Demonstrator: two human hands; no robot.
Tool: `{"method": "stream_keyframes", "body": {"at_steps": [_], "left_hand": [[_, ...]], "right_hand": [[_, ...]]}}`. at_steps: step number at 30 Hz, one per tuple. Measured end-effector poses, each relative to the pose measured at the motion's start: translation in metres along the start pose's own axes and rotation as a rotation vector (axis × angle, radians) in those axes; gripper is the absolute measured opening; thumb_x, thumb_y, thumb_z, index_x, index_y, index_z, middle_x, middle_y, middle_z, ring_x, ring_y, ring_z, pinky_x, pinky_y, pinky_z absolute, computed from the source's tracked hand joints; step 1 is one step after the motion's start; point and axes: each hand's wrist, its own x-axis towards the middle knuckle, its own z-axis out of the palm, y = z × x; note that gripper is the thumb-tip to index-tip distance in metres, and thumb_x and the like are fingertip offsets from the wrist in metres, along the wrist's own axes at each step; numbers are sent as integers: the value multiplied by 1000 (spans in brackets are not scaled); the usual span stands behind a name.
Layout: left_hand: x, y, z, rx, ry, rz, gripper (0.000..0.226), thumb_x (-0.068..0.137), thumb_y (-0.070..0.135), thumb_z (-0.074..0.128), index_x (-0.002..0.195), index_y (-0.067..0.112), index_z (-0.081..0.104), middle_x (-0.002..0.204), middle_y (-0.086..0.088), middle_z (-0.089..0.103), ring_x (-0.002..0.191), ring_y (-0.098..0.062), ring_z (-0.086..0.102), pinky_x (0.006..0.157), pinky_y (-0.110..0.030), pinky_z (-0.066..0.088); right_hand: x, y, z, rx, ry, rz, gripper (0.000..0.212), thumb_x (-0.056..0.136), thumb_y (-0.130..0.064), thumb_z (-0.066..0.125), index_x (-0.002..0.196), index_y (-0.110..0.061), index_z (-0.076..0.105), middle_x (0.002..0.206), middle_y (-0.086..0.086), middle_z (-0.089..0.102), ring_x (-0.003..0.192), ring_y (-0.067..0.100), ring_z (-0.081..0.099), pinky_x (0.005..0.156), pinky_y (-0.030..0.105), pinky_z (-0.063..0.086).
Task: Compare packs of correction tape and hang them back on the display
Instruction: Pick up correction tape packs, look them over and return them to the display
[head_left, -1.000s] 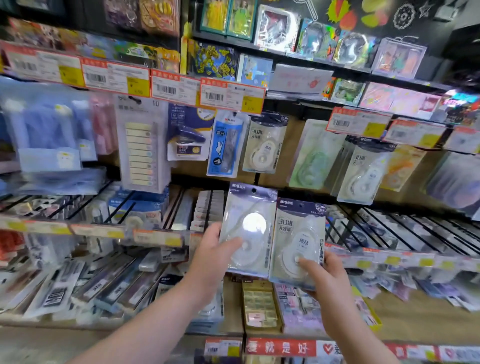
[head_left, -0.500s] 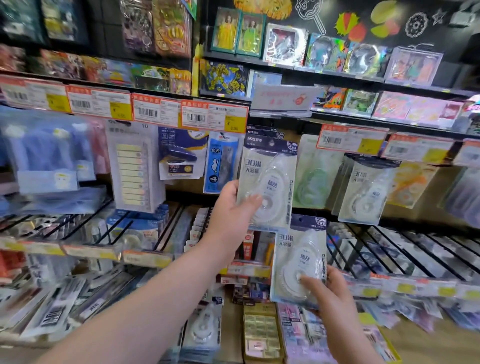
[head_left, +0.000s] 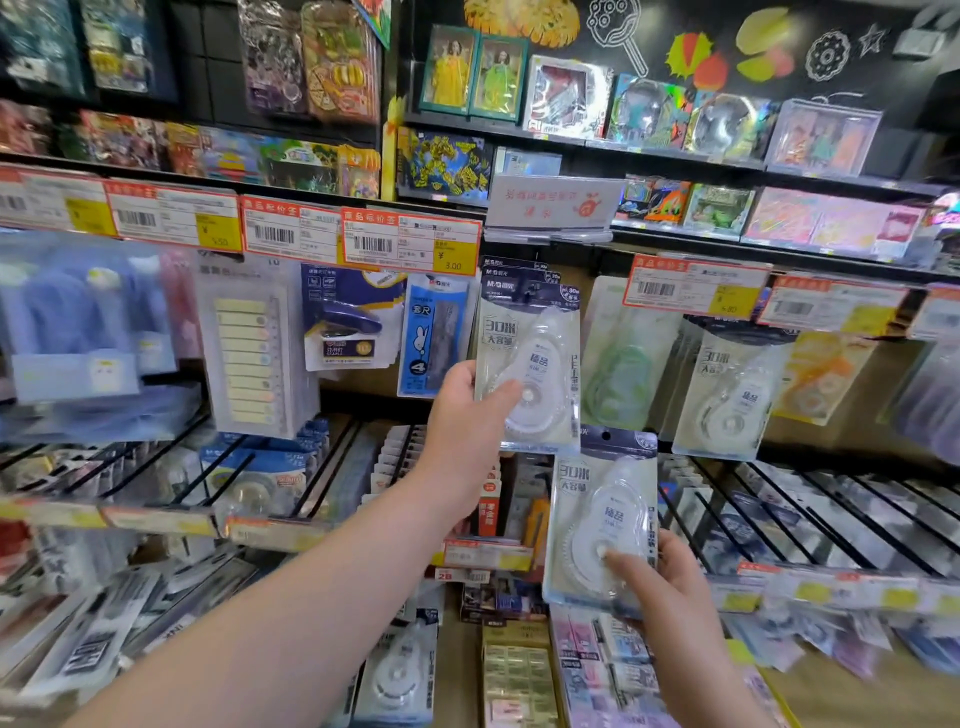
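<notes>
My left hand (head_left: 467, 415) grips the lower left edge of a correction tape pack (head_left: 535, 364), a clear blister with a white dispenser and dark header. That pack is raised against the hanging row of identical packs (head_left: 524, 275) on a display hook, its header overlapping theirs. My right hand (head_left: 660, 582) holds a second, matching correction tape pack (head_left: 602, 519) lower down, thumb on the blister front, fingers behind its right edge. This second pack stands upright in front of the wire shelf.
Price tags (head_left: 410, 244) line the rail above the hooks. Neighbouring hooks carry a ruler pack (head_left: 431, 338), a stapler pack (head_left: 348, 322), sticky tabs (head_left: 249, 348) and more correction tapes (head_left: 732, 395). Sloped wire racks (head_left: 810, 514) with stationery sit below.
My left hand has lifted its pack from beside the other one up to the hanging row on the hook. My right hand has stayed low with its pack.
</notes>
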Motion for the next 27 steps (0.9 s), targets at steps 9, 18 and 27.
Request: {"method": "stream_keyframes", "body": {"at_steps": [9,18,27], "left_hand": [[36,-4,7,157,66,-97,20,93,27,57,110,18,53,109,-4,61,87,-18,56,49,-24,44],[38,-27,-16,547,-4,-149,38,92,38,55,122,15,52,109,-3,61,89,-18,61,68,-30,50],[8,-72,-89,1620,-255,81,47,93,58,39,117,22,55,119,2,57,111,-17,50,97,-36,41]], "right_hand": [[7,-2,-9,17,63,-18,28,87,-7,63,112,-16,54,98,8,69,81,25,66,58,31,47],[10,-15,-3,-75,24,-150,26,86,-10,66,104,-25,55,100,0,69,90,18,67,76,33,52],[19,-47,23,-248,-76,-378,27,84,-15,69,101,-29,53,95,-6,68,74,2,66,61,19,51]]}}
